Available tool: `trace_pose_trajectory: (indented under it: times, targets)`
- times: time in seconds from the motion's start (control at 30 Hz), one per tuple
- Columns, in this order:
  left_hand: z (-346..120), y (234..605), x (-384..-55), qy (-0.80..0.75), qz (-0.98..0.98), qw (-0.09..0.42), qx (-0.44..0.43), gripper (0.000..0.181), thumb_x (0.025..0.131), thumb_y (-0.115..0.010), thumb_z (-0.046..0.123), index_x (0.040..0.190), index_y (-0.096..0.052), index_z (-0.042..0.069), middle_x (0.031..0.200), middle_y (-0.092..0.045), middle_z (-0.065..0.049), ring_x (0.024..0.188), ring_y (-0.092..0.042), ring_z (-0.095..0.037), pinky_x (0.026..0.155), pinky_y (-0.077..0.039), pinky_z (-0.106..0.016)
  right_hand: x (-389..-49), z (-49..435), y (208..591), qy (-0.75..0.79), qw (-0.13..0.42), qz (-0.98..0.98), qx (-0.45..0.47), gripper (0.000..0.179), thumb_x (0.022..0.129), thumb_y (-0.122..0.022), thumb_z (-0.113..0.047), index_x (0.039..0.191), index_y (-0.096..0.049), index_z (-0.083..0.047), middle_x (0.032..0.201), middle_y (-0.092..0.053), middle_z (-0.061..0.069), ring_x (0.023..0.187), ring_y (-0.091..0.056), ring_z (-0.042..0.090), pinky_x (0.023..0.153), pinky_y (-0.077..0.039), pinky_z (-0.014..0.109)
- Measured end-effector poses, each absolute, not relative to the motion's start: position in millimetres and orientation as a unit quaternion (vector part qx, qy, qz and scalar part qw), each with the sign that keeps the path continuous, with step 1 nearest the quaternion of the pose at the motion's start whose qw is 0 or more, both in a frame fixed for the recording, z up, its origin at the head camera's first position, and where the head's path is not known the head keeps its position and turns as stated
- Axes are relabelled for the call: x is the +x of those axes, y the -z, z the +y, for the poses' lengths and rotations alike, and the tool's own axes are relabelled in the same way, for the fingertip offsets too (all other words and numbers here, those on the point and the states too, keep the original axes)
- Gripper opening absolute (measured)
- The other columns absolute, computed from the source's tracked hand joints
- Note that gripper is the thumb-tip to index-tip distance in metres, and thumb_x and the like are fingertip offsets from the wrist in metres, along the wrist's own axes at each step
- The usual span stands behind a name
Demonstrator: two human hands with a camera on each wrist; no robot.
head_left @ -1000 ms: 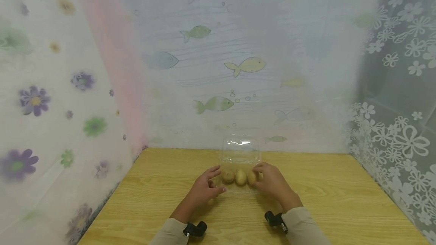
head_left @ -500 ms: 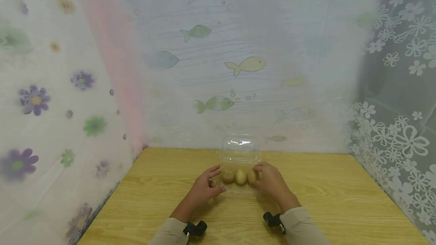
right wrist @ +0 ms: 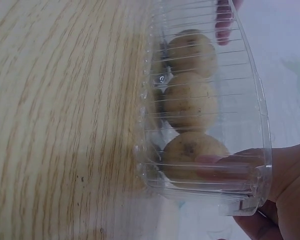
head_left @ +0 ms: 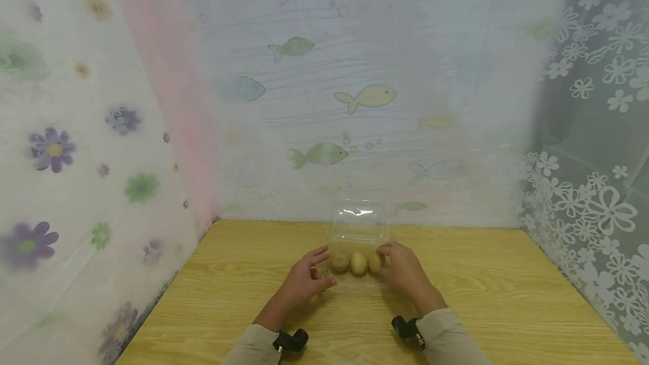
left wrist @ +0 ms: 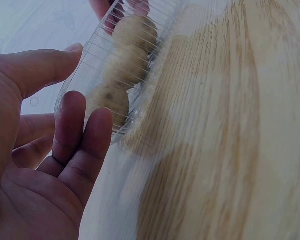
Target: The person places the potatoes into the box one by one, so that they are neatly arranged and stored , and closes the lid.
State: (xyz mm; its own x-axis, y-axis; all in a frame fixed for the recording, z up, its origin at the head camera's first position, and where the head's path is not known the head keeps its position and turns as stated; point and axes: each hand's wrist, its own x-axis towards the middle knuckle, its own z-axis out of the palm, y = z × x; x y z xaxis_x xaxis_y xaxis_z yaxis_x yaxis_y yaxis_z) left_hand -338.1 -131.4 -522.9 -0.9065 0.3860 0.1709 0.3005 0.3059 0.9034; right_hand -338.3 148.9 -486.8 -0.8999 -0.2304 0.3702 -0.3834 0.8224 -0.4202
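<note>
A clear plastic clamshell container (head_left: 359,282) stands on the table with its lid (head_left: 358,225) raised at the back. Three potatoes lie in a row inside: a left potato (head_left: 339,263), a middle potato (head_left: 359,263) and a right potato (head_left: 374,262). My left hand (head_left: 303,280) is at the container's left end, thumb and fingers apart, with fingertips at the wall in the left wrist view. Reaching over the right rim, my right hand (head_left: 404,270) holds the right potato, its thumb (right wrist: 215,167) against it in the right wrist view. The hand partly hides that potato.
The wood-grain table (head_left: 243,275) extends around the container. Behind it hangs a fish-print curtain (head_left: 304,111), with a floral sheet (head_left: 76,185) at left and a flower-patterned one (head_left: 603,196) at right. Black wrist cameras sit beside both sleeves.
My right wrist has shifted very slightly to the left, its fingers remaining at the right potato. The left hand and the container have not visibly moved.
</note>
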Motion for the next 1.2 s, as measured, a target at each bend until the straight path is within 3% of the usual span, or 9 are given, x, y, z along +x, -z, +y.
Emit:
trace_pose_trajectory:
  times: [0.77, 1.2]
  targets:
    - [-129, 523, -329, -0.554, 0.803, 0.039, 0.217, 0.081, 0.094, -0.08, 0.025, 0.161, -0.038, 0.011, 0.166, -0.037, -0.013, 0.06, -0.054, -0.008, 0.062, -0.057, -0.029, -333, 154, 479, -0.268, 0.133, -0.937, 0.183, 0.041, 0.075, -0.081, 0.005, 0.116, -0.076, 0.002, 0.122, -0.073, 0.015, 0.119, -0.066, 0.038, 0.104, -0.052, 0.051]
    - [-127, 522, -324, -0.553, 0.804, 0.035, 0.214, 0.08, 0.094, -0.08, 0.024, 0.161, -0.039, 0.012, 0.165, -0.039, -0.01, 0.06, -0.055, -0.008, 0.062, -0.058, -0.031, -319, 160, 462, -0.266, 0.111, -0.935, 0.207, 0.044, 0.082, -0.086, -0.008, 0.124, -0.074, -0.003, 0.131, -0.07, 0.013, 0.123, -0.065, 0.036, 0.104, -0.052, 0.052]
